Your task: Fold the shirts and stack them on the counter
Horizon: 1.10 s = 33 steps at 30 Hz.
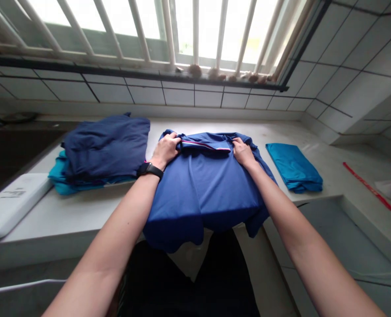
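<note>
Left grip (168,149), right grip (243,152) on blue garment (211,189), forearms (122,229) outstretched.

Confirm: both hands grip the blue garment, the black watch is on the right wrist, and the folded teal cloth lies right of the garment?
No: the head view shows the black watch on the wrist of the left hand. It and the right hand grip the blue garment, with the folded teal cloth to its right.

Passable counter (263,133) (narrow) parts blue garment (221,189) from teal bundle (294,167).
</note>
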{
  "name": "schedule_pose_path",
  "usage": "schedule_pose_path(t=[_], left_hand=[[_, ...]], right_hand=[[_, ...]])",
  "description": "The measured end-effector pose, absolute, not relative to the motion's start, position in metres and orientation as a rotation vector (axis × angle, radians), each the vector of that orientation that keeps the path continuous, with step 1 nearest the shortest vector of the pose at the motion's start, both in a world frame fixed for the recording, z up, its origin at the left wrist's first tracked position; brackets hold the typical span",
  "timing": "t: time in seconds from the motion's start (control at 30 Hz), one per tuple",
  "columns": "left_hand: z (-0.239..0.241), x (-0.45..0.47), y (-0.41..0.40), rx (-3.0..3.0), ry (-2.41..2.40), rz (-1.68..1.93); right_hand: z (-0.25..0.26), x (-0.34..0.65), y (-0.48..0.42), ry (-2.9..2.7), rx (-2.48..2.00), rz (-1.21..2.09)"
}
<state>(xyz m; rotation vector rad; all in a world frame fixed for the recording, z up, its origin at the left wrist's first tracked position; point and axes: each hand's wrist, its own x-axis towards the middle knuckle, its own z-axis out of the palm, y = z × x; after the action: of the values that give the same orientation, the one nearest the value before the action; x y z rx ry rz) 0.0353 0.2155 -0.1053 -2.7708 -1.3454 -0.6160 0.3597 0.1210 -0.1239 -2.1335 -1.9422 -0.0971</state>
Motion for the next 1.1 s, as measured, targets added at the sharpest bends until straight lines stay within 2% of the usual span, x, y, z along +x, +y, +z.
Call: schedule_pose_path(t=[0.17, 0.3, 0.43, 0.5, 0.6, 0.73, 0.87, 1.1], left_hand=[[-0.086, 0.050, 0.197, -2.730, -1.397, -0.550], [-0.044, 0.043, 0.177, -2.694, -1.443, -0.945], [-0.025, 0.004, 0.125, -2.763, -1.309, -1.234], [-0.039, -0.020, 0.093, -2.866, -1.293, -1.193], [-0.082, -0.045, 0.054, -3.068, -1.259, -0.950], [-0.129, -0.047, 0.042, -3.082, -1.359, -0.713], [-0.136, -0.034, 0.064, -3.051, -1.424, -0.679], [-0.126, -0.012, 0.132, -3.092, -1.419, -0.603]], right_hand=[[-0.093, 0.347, 0.118, -2.065, -2.227, 0.014], [-0.063, 0.347, 0.116, -1.909, -1.980, 0.025], [-0.054, 0.354, 0.064, -1.651, -1.592, -0.080], [-0.062, 0.355, 0.020, -1.656, -1.530, -0.029], [-0.089, 0.351, -0.042, -1.760, -1.581, 0.089], [-0.130, 0.338, -0.073, -1.940, -1.765, 0.178], [-0.145, 0.328, -0.051, -2.000, -1.922, 0.088], [-0.130, 0.330, 0.001, -2.088, -2.072, 0.060]])
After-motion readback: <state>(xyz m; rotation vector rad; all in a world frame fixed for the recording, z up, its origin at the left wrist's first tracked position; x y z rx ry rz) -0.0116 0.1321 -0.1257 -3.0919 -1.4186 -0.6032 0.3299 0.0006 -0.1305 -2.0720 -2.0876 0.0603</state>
